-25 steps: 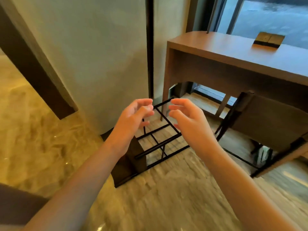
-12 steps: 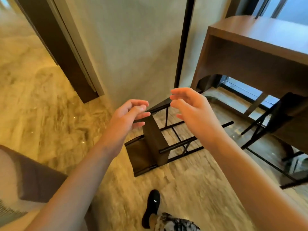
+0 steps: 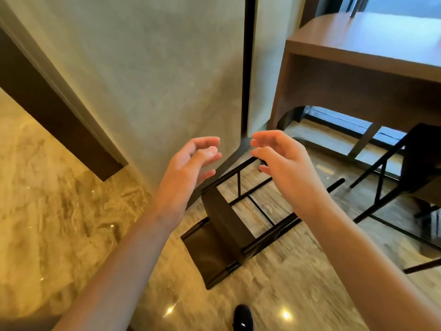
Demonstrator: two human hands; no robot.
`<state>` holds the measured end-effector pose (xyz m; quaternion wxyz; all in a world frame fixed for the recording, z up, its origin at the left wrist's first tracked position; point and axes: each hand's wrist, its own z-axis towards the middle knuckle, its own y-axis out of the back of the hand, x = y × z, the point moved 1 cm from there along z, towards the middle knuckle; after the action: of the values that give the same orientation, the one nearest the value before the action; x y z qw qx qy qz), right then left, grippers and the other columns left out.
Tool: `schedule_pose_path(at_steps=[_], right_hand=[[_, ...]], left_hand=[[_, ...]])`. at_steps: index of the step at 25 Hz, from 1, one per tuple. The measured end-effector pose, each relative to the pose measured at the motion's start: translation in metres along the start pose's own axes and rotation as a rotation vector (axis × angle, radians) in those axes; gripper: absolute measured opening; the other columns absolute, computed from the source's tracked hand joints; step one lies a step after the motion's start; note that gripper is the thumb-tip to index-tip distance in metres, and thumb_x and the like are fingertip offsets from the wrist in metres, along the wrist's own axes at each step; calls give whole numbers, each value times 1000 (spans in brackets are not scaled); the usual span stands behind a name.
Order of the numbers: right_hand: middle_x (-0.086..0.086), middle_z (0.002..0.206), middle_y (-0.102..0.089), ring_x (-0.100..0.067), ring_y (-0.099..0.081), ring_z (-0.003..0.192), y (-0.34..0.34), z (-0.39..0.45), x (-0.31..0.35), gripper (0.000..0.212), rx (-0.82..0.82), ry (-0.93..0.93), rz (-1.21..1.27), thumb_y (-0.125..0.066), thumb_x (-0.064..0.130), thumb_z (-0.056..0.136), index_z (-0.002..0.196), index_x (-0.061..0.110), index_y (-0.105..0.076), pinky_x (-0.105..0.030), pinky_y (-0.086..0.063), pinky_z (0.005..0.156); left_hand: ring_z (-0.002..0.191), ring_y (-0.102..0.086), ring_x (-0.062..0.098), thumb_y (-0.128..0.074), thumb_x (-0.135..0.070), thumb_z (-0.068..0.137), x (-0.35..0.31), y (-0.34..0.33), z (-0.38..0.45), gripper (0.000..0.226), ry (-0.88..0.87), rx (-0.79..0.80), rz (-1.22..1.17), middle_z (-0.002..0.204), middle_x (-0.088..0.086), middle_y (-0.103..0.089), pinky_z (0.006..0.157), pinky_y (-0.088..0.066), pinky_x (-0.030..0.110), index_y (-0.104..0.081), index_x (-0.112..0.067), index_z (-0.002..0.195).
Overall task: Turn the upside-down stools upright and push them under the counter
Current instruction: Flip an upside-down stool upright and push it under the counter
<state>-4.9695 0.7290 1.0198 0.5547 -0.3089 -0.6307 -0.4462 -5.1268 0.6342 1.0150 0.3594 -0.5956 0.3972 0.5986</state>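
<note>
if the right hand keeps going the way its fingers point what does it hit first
Probably the top black bar of the tipped stool, just beyond the right hand; depth is unclear from this one view.

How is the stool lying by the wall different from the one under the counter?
The stool by the wall lies tipped over on the open floor, its black legs pointing sideways. The stool under the counter is tucked beneath the counter with its legs slanting down to the floor, and only part of it shows. The first lies just below both empty hands; the second sits off to the right. Both have dark seats and thin black metal frames.
</note>
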Motion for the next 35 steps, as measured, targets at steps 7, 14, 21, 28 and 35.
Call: schedule_pose_path(at_steps=[7,14,21,28,35], right_hand=[[18,112,-66,3,-61,104,-18,47,7,26,-95,-74,-23,-57,20,96,118,33,-64,-35,-51,98],[16,109,-67,-1,-63,104,-81,85,17,23,-295,-95,21,-56,20,96,114,31,-65,-37,-52,97],[19,113,-65,4,-61,106,-164,114,23,26,-517,-138,30,-55,21,97,119,33,-61,-33,-51,98],[17,114,-65,1,-61,109,-183,96,10,26,-703,-244,17,-55,20,96,116,35,-60,-36,-50,100],[17,112,-66,2,-62,107,-180,94,-17,24,-726,-307,56,-55,21,97,116,33,-62,-34,-52,98]], left_hand=[[120,-63,9,-56,-54,80,1,27,78,37,-9,172,-68,125,-12,-67,100,-50,37,-70,-35,109],[115,-65,11,-55,-42,85,0,84,159,28,0,334,-67,119,-9,-70,98,-51,38,-69,-30,106],[116,-65,12,-55,-42,85,6,149,237,30,25,594,-11,120,-6,-70,100,-50,40,-70,-29,108],[117,-64,11,-54,-41,87,40,144,257,35,112,808,-1,123,-6,-69,102,-50,40,-69,-24,115],[117,-66,16,-48,-24,102,69,125,251,29,304,818,-48,123,-1,-70,101,-51,40,-66,-13,122]])
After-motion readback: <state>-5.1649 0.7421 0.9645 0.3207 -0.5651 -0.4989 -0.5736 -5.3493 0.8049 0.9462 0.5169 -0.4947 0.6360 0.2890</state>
